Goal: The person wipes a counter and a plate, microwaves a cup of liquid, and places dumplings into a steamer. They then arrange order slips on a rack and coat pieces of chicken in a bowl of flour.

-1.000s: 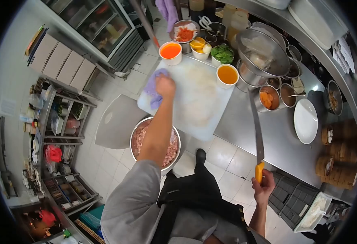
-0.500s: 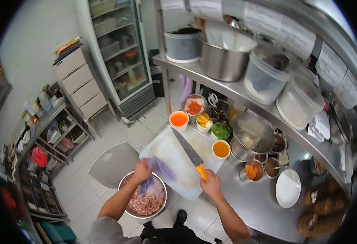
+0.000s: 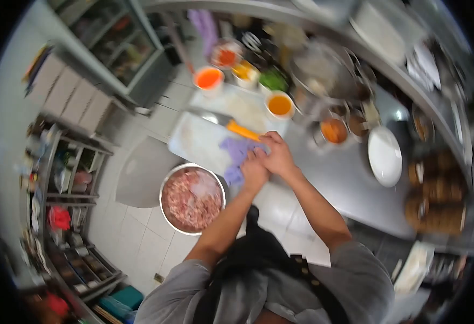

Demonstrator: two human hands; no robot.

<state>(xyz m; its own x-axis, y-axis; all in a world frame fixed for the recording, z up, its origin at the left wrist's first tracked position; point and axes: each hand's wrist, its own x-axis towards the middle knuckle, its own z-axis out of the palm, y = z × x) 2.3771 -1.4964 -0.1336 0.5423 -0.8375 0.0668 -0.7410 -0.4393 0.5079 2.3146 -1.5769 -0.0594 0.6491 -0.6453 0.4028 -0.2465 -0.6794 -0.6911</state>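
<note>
My right hand is closed around the end of a knife's orange handle. The knife's blade points left over the white cutting board. Against it, my left hand grips a purple cloth, which hangs at the board's near edge. My two hands touch, so some of the fingers are hidden. Below and left of them stands a metal bowl full of sliced raw meat, a pale clump on top.
Behind the board are tubs of orange-red liquid, green leaves and orange sauce. A large metal bowl and a white oval dish stand on the steel counter. A shelf overhangs the back; a grey chair sits left.
My left hand has carried the purple cloth from above the meat bowl rightward to my right hand. The knife has been drawn nearer, its blade turned more level. My view has tilted down.
</note>
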